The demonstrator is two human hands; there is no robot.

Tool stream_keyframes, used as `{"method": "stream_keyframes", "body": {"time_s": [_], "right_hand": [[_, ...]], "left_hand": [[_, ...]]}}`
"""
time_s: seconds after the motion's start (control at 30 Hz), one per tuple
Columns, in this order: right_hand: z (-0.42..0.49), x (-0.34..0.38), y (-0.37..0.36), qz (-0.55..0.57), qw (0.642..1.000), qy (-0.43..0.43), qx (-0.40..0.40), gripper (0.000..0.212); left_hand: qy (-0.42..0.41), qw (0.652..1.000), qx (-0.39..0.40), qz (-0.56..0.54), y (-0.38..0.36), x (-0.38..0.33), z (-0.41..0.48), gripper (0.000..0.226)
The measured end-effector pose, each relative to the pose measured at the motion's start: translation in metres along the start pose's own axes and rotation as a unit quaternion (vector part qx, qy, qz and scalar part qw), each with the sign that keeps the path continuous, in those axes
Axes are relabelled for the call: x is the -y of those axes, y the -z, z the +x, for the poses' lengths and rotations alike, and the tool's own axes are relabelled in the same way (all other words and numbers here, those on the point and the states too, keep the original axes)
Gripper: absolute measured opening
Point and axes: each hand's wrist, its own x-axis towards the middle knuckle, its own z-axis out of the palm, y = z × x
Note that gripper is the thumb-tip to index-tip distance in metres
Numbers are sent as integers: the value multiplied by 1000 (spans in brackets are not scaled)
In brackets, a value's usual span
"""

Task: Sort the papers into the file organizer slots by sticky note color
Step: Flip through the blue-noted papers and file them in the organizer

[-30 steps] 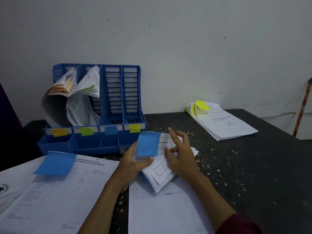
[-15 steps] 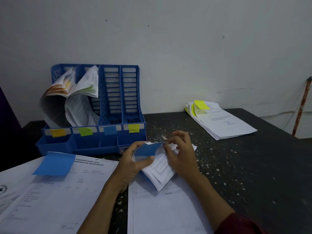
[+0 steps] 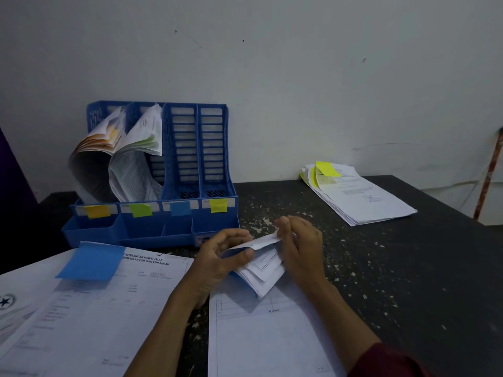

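Note:
A blue file organizer [image 3: 217, 219] stands at the back left, its slots tagged orange, green, blue and yellow. Curled papers fill the orange and green slots; the blue and yellow slots look empty. My left hand [image 3: 220, 259] grips a folded-over bundle of papers [image 3: 261, 273], thumb on top. My right hand [image 3: 299, 248] pinches the bundle's upper edge. The bundle lies bent over on a white sheet [image 3: 266, 336]. Its blue sticky note is mostly hidden. A paper stack with a blue note [image 3: 89, 262] lies at the left.
A stack of papers with yellow notes [image 3: 359, 197] lies at the back right of the dark speckled table [image 3: 408, 281]. A white wall rises behind. A reddish pole [image 3: 490, 172] leans at the far right.
The top of the held bundle has been bent forward and down, so its blue note has folded out of sight. Both hands stayed in place on the bundle.

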Motion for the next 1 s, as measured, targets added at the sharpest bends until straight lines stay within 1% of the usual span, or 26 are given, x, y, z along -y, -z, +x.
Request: {"method": "stream_keyframes", "body": {"time_s": [0.07, 0.17, 0.23, 0.3, 0.33, 0.47, 0.57, 0.7, 0.77, 0.83, 0.9, 1.0], "right_hand": [[0, 4, 1, 16, 999, -28, -16, 46], [0, 7, -1, 65, 994, -87, -29, 58], [0, 4, -2, 104, 984, -138, -32, 64], [2, 1, -2, 134, 973, -187, -27, 66], [2, 1, -2, 140, 970, -196, -27, 66], [5, 8, 0, 155, 971, -167, -70, 62], [6, 11, 1, 165, 969, -166, -85, 60], [5, 10, 2, 158, 969, -170, -80, 60], [5, 9, 2, 124, 977, -147, -94, 62], [6, 7, 2, 80, 983, -127, -105, 61], [6, 5, 2, 40, 984, -129, -114, 61], [8, 3, 7, 9, 980, -154, -129, 53]], "left_hand": [[-2, 1000, 25, 8, 3, 0, 0, 69], [11, 996, 82, 12, 11, -5, -1, 90], [29, 992, 125, 9, 18, -6, -3, 97], [38, 986, 160, 27, 22, -7, -5, 91], [37, 984, 167, 47, 23, -6, -6, 87], [21, 977, 172, 120, 23, -8, -7, 80], [7, 978, 155, 136, 20, -6, -6, 74], [12, 989, 103, 102, 14, -3, -2, 49], [16, 992, 61, 107, 7, -4, -1, 48], [16, 994, 18, 103, -1, -4, 0, 36], [24, 996, -17, 80, -6, -2, 0, 24], [30, 997, -50, 45, -6, 3, 1, 23]]}}
